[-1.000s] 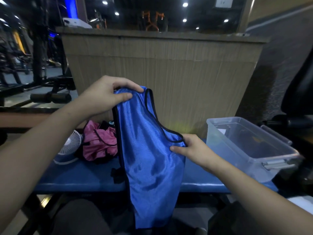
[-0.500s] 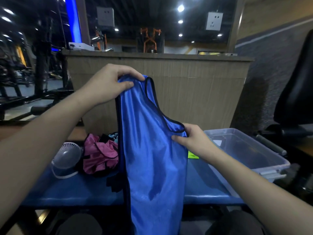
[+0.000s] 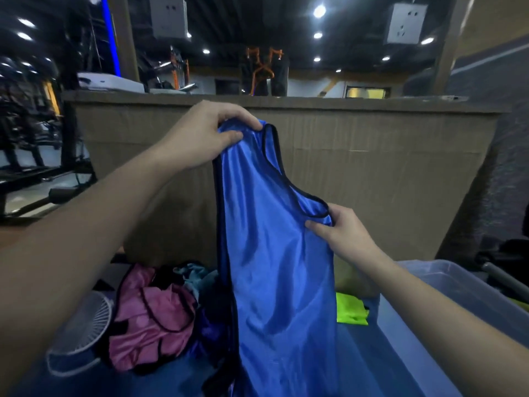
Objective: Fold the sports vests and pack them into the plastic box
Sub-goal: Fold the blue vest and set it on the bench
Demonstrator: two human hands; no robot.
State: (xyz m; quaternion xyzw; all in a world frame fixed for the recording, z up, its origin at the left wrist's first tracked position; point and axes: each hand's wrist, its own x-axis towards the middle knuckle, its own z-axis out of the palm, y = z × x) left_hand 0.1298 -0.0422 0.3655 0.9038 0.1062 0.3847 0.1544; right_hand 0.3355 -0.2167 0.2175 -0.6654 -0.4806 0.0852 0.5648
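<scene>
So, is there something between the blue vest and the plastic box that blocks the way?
Nothing visible does. The left hand and right hand hold the blue vest up in the air, and the plastic box stands open at the right, its top uncovered.

Wooden counter (image 3: 372,173), ceiling spotlights (image 3: 319,11), gym machines (image 3: 25,133)

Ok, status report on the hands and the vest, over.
Left hand pinches blue vest at the strap, right hand at the armhole. Vest hangs unfolded. Box open at right, nothing blocking.
</scene>
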